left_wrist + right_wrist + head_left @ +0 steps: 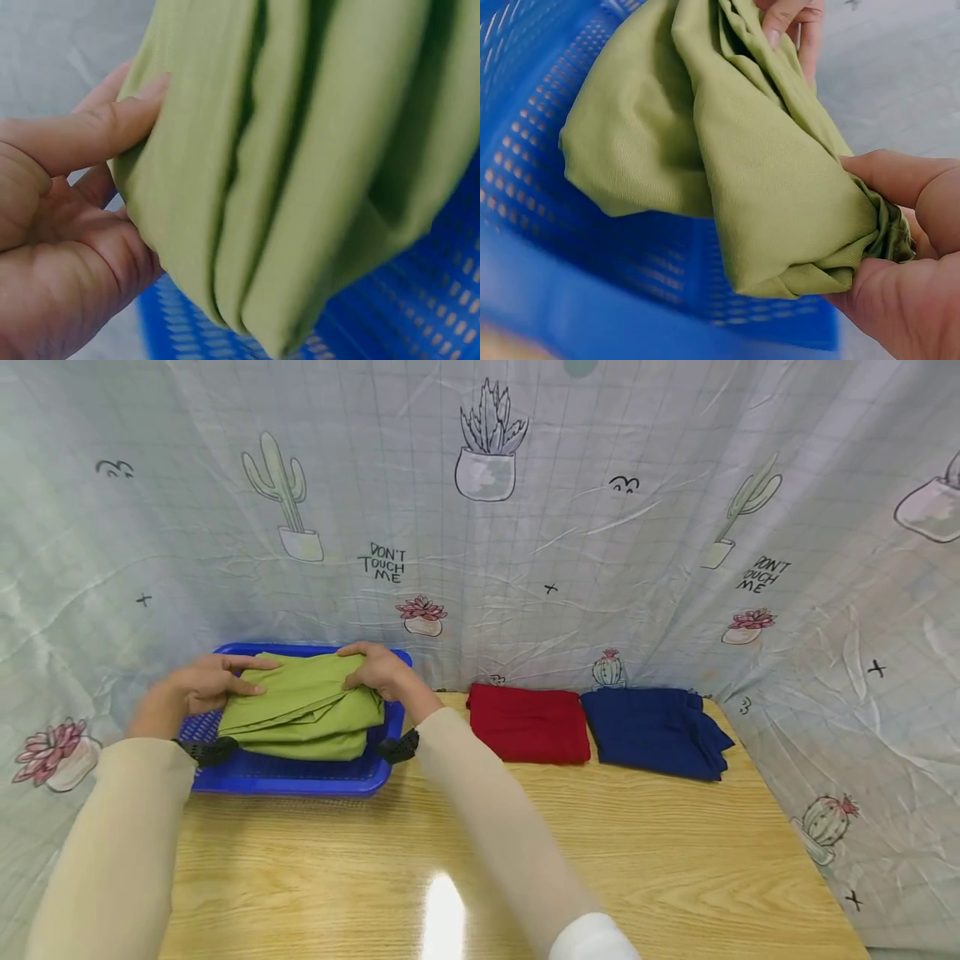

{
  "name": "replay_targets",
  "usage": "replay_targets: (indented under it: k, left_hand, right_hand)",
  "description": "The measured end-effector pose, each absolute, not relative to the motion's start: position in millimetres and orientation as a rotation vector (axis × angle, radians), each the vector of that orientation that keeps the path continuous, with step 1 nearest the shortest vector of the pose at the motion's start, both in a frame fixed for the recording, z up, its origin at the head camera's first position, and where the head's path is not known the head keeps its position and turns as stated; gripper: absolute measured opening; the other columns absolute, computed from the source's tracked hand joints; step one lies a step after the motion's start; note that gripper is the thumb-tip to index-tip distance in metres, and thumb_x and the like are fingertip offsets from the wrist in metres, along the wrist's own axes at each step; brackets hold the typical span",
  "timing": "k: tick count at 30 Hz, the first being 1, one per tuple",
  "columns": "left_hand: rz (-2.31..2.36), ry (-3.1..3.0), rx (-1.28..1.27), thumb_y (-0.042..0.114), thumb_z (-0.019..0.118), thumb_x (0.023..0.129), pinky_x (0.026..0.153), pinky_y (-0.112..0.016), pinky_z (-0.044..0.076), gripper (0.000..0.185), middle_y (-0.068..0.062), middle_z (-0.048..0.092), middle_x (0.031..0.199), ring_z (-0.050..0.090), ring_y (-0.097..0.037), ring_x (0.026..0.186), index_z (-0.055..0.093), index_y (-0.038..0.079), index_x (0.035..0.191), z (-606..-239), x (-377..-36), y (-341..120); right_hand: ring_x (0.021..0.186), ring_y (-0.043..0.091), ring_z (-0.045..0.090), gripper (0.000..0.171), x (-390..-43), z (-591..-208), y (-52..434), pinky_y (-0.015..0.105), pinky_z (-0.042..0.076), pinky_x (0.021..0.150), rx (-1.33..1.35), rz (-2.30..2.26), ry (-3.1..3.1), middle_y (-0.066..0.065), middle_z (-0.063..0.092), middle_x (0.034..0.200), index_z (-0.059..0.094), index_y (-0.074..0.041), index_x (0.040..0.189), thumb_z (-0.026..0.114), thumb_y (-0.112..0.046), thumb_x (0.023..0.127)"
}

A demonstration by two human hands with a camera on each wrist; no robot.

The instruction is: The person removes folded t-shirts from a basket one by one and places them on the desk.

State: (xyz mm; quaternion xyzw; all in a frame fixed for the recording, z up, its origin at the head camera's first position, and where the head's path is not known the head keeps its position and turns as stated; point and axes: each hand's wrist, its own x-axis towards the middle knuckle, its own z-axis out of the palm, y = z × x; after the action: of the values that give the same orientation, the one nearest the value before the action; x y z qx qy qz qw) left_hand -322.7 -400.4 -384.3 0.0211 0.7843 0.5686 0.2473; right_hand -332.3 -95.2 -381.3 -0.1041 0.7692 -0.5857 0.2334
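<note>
A folded green cloth [300, 702] lies over the blue perforated plastic basket [300, 785] at the left of the table. My left hand [206, 683] pinches its left end, thumb on one side and fingers round the other, as the left wrist view shows. At the right end my right hand [378, 672] grips the bunched edge between thumb and fingers [900, 172]. Several layers of the cloth [262, 165] hang in loose folds between the hands. The basket's holed wall [540, 112] shows beneath and beside the cloth in the right wrist view.
A folded red cloth [528, 724] lies on the wooden table [600, 852] to the right of the basket. Beside it is a dark blue folded cloth [656, 731] with a rumpled right end. A curtain [480, 543] printed with potted plants hangs behind and at both sides.
</note>
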Motion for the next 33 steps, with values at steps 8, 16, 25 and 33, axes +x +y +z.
replay_targets:
  k: [8, 16, 25, 33]
  left_hand:
    - [1.533, 2.238, 0.122, 0.007, 0.066, 0.100, 0.069, -0.028, 0.054, 0.061, -0.013, -0.016, 0.168, 0.062, -0.006, 0.082, 0.044, 0.021, 0.155, -342.0, -314.2, -362.4]
    - [1.465, 2.357, 0.191, 0.006, 0.066, 0.099, 0.069, -0.029, 0.055, 0.066, -0.013, -0.013, 0.169, 0.060, -0.006, 0.079, 0.036, 0.006, 0.158, -317.5, -296.5, -314.3]
    - [1.303, 2.584, 0.330, 0.009, 0.074, 0.094, 0.051, -0.028, 0.040, 0.057, -0.025, 0.016, 0.166, 0.057, -0.031, 0.077, 0.054, 0.009, 0.148, -308.4, -273.4, -258.9]
    - [1.310, 2.572, 0.401, 0.013, 0.075, 0.094, 0.082, -0.031, 0.055, 0.055, -0.021, 0.027, 0.164, 0.057, -0.039, 0.128, 0.058, 0.015, 0.146, -319.0, -250.7, -214.9]
  right_hand:
    - [0.109, 0.021, 0.060, 0.064, -320.5, -342.6, -53.4, 0.029, 0.054, 0.077, -0.484, -1.684, 2.147, 0.011, 0.048, 0.146, 0.054, -0.012, 0.148, 0.070, 0.011, 0.090]
    - [0.115, 0.022, 0.057, 0.064, -306.8, -327.2, -6.4, 0.032, 0.056, 0.083, -0.580, -1.625, 2.270, 0.008, 0.045, 0.148, 0.054, -0.016, 0.147, 0.071, 0.007, 0.090]
    - [0.116, 0.023, 0.056, 0.062, -283.9, -333.5, 55.3, 0.035, 0.054, 0.085, -0.597, -1.665, 2.288, 0.007, 0.046, 0.146, 0.055, -0.020, 0.146, 0.071, 0.004, 0.091]
    - [0.120, 0.024, 0.057, 0.061, -258.9, -336.6, 106.4, 0.040, 0.055, 0.089, -0.600, -1.562, 2.412, 0.001, 0.045, 0.148, 0.055, -0.028, 0.146, 0.072, -0.002, 0.093]
